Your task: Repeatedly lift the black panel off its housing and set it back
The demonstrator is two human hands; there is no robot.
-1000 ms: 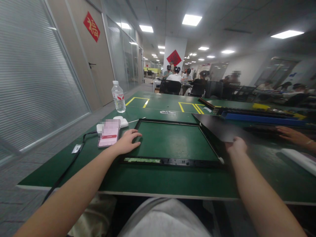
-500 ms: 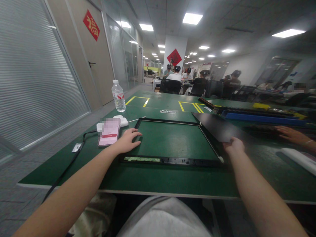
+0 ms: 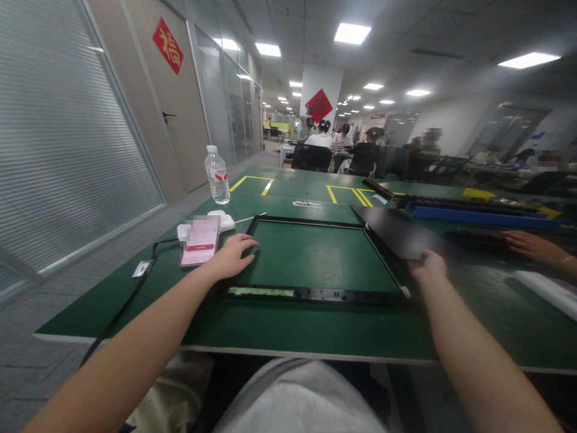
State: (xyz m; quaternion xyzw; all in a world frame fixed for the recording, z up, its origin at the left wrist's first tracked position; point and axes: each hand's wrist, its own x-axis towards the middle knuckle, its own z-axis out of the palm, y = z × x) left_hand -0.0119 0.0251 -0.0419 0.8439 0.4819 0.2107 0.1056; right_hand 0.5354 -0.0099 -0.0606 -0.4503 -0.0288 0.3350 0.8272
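Note:
A thin black rectangular frame [image 3: 349,295] lies flat on the green table [image 3: 315,252], with a green circuit strip [image 3: 261,291] along its near side. My left hand [image 3: 237,255] rests at the frame's left side, fingers stretched out and apart, covering part of that edge. At the frame's right side, my right hand [image 3: 430,268] grips the near edge of a dark flat panel [image 3: 396,231], thumb on top. The panel is tilted and overlaps the area beside the frame's right edge; its far right part is blurred.
A phone [image 3: 201,240], a white charger case [image 3: 222,220] and a black cable [image 3: 130,294] lie at the left. Behind them stands a water bottle [image 3: 217,175]. Another person's hand [image 3: 532,245] is at the right, near a white bar [image 3: 547,291] and a blue strip [image 3: 473,216].

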